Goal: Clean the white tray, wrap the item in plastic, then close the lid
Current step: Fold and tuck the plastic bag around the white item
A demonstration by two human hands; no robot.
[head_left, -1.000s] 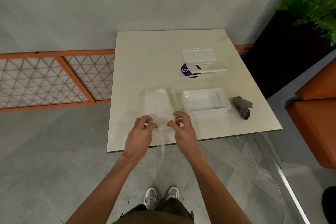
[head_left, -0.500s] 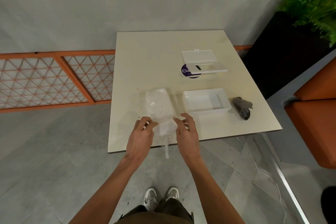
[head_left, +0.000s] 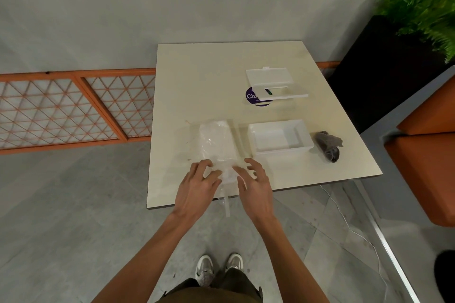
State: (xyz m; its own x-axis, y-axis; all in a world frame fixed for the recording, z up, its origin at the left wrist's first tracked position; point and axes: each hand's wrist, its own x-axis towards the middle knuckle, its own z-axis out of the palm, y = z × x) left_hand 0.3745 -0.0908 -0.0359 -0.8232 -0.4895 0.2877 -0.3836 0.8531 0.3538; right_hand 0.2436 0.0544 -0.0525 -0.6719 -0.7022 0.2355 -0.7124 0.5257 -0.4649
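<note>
A white item wrapped in clear plastic [head_left: 216, 142] lies on the cream table [head_left: 209, 76], near its front edge. My left hand [head_left: 197, 184] and my right hand [head_left: 253, 184] press on the near end of the plastic from either side, fingers bent on the film. A twisted tail of plastic [head_left: 226, 204] hangs over the table edge between my hands. The white tray [head_left: 305, 135] stands empty just right of the wrapped item. A clear lidded box [head_left: 273, 81], lid open, sits farther back on a purple round sticker [head_left: 253, 97].
A crumpled grey cloth [head_left: 328, 145] lies right of the tray. An orange lattice fence [head_left: 73, 108] runs along the left. A black planter with a green fern [head_left: 418, 5] and orange seats [head_left: 426, 167] stand at the right. A white cable [head_left: 349, 226] trails on the floor.
My hands have moved forward onto the near end of the plastic and gathered it. The film's tail now hangs twisted over the table edge.
</note>
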